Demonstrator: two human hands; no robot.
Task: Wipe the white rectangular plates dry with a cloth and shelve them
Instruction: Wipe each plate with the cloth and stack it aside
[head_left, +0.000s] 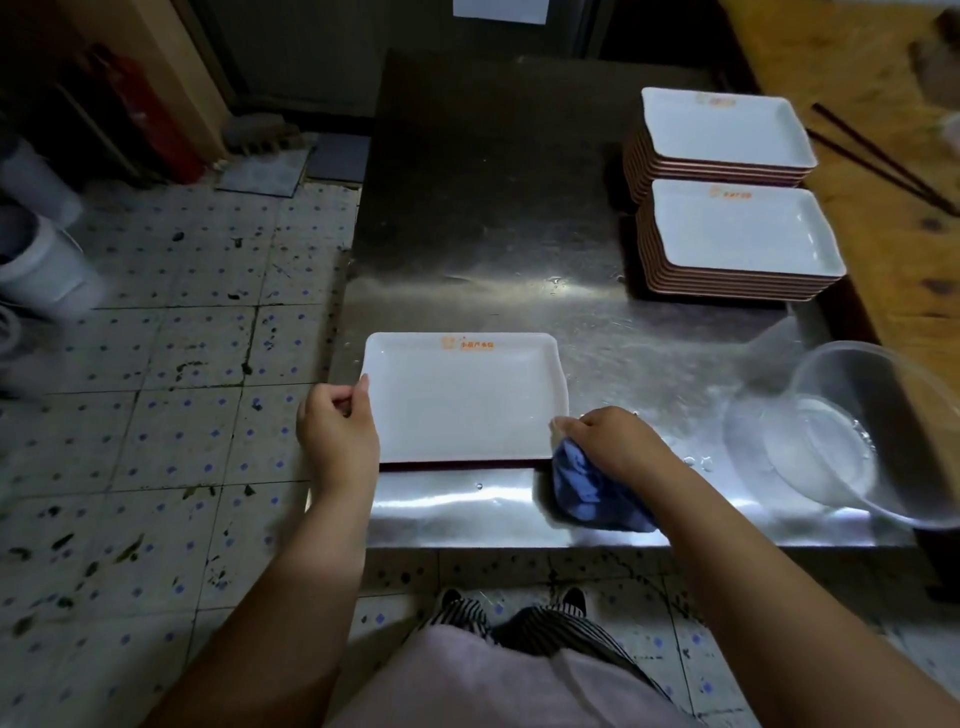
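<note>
Left hand (337, 431) pinches the left rim of the white rectangular plate (462, 400), thumb on top, fingers curled under the edge. Right hand (613, 447) is bunched round a blue cloth (592, 493), knuckles just touching the plate's near right corner; most of the cloth hangs off the plate onto the steel worktop (493, 208).

Plate lies flat near the worktop's front left corner, its left side at or slightly over the edge, above the tiled floor (182, 364). Orange logo along its far rim. Inside surface looks faintly wet; hard to be sure in this light.

Two stacks of matching plates (727, 197) sit well apart at the far right, by a wooden surface (883, 156). A clear plastic basin (841, 441) stands tilted at the right, near the cloth hand. Water beads on the steel between basin and plate. No shelf in view.

Judgement: wipe of this plate is about to start, or barely begun.

Risks:
- Wet plate, wet steel, edge position. A hard sideways stroke toward the left could push the plate off if the pinch slackens.
- Cloth resting on the wet worktop may soak up water and smear rather than dry.
- Elbow swing to the right could knock the tilted basin.
</note>
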